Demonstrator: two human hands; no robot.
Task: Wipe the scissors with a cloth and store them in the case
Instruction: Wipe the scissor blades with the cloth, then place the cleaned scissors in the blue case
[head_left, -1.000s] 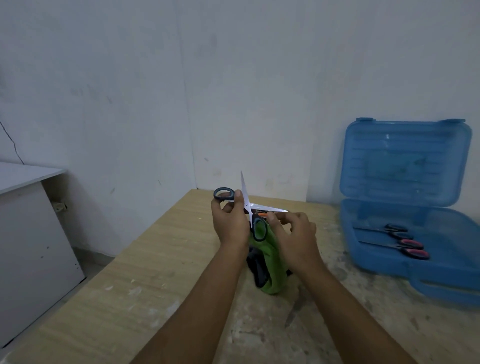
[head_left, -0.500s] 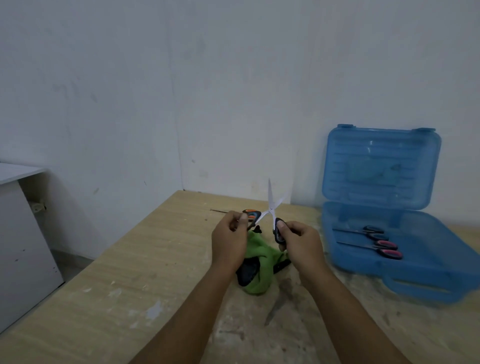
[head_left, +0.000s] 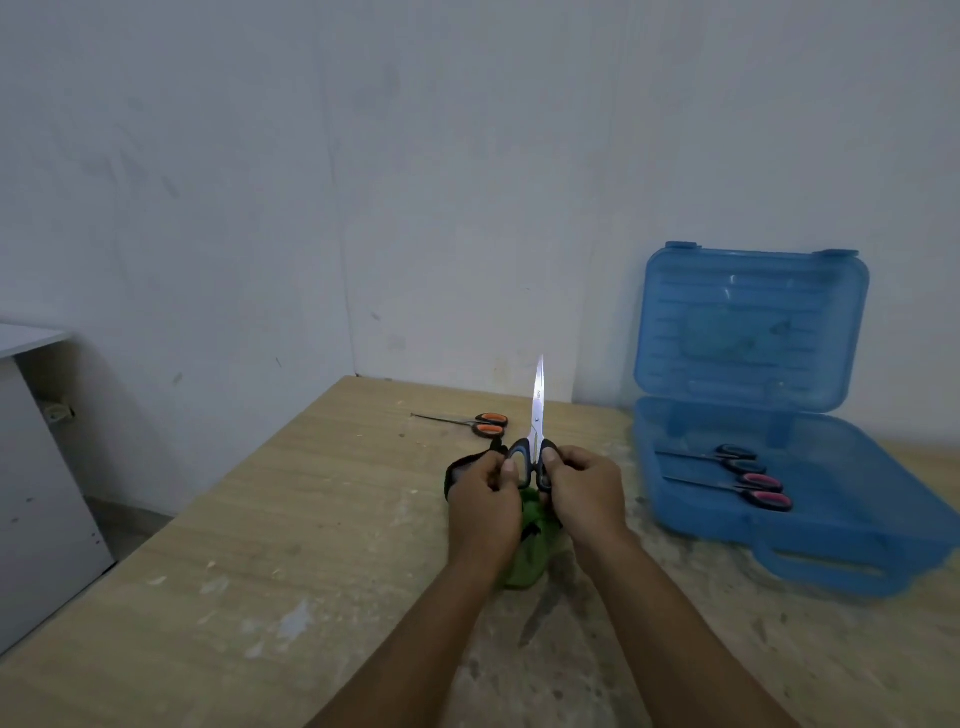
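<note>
Holding the black-handled scissors (head_left: 535, 434) upright, blades together and pointing up, left of the open blue case (head_left: 779, 543) and well apart from it. Gripping one handle loop with the left hand (head_left: 485, 499) and the other loop with the right hand (head_left: 584, 493), fingers of each curled round it. Just below both hands, also left of the case: a bunched green cloth (head_left: 530, 553) on the table (head_left: 260, 519) (cannot tell whether gripped too). Lying inside the case's lower half: a dark-handled pair (head_left: 730, 457) and a pink-handled pair (head_left: 761, 491), side by side. Farther left of the case, flat on the table: an orange-handled pair (head_left: 485, 423).
</note>
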